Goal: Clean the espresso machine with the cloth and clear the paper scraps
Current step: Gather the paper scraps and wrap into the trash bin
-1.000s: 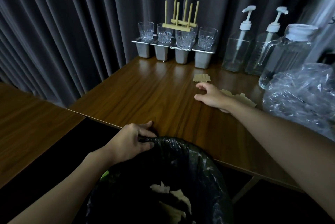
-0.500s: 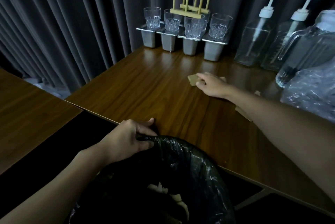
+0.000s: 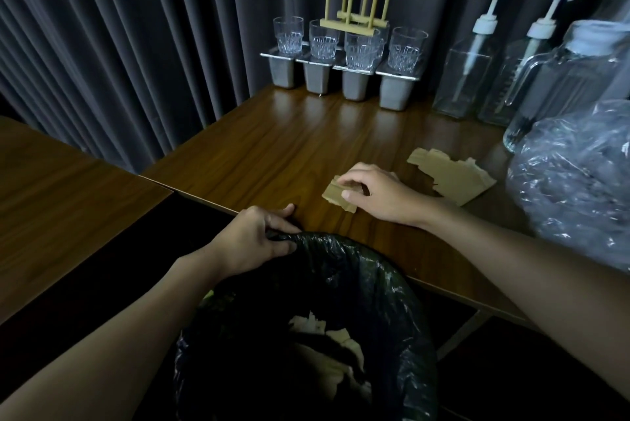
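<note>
- Presently, left hand [image 3: 254,240]: grips the rim of the bin bag [image 3: 368,270] and holds its mouth open against the table [image 3: 272,154] edge, evidently to catch debris.
- Next, right hand [image 3: 375,197]: fingers and thumb are curled, pinching a paper scrap [image 3: 335,197] that lies flat near that edge, probably to sweep it in.
- Further, remaining scraps [image 3: 450,175]: on the table behind the right hand, beside the plastic bag [image 3: 572,182].
- Lastly, binned pieces [image 3: 327,328]: inside the bin bag.

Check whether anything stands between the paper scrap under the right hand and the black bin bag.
Nothing visible does. Only bare table lies between the paper scrap, pinched by the right hand, and the open black bin bag. The left hand holds its rim, beside that path.
</note>
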